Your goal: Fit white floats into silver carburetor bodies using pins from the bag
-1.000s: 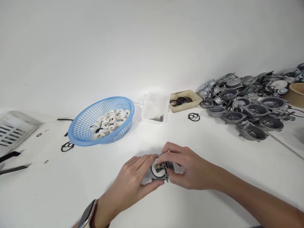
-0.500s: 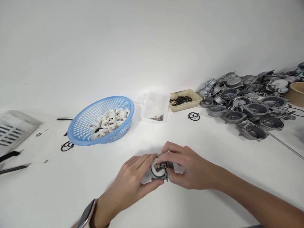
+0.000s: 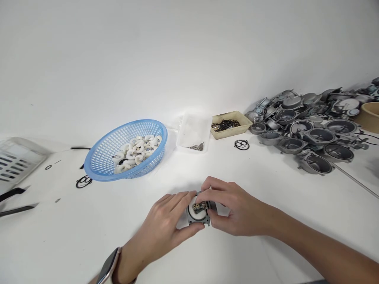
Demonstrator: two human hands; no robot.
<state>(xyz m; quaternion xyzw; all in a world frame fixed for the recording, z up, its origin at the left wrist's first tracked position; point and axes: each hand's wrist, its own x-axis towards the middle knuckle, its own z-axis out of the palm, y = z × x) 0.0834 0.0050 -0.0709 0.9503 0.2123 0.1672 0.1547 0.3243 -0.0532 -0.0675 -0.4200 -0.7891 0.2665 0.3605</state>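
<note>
On the white table lies a small grey metal carburetor (image 3: 191,218), its open side facing up. Inside it sit a white plastic float (image 3: 197,214) and small brass jets (image 3: 196,206). My left hand (image 3: 166,221) grips the carburetor from the left, fingers along its far edge and thumb along its near edge. From the right, my right hand (image 3: 233,209) closes its thumb and fingers over the carburetor's right side, beside the jets. Those fingers cover part of it, and I cannot make out any small piece between their tips.
A blue basket (image 3: 126,180) holds white floats. Behind are a white tray (image 3: 194,130) with small metal pins and a cream tray (image 3: 231,134) of black gaskets. A loose gasket (image 3: 242,145) lies nearby. Grey metal bowls (image 3: 321,136) are heaped at right; a white crate (image 3: 17,161) stands left.
</note>
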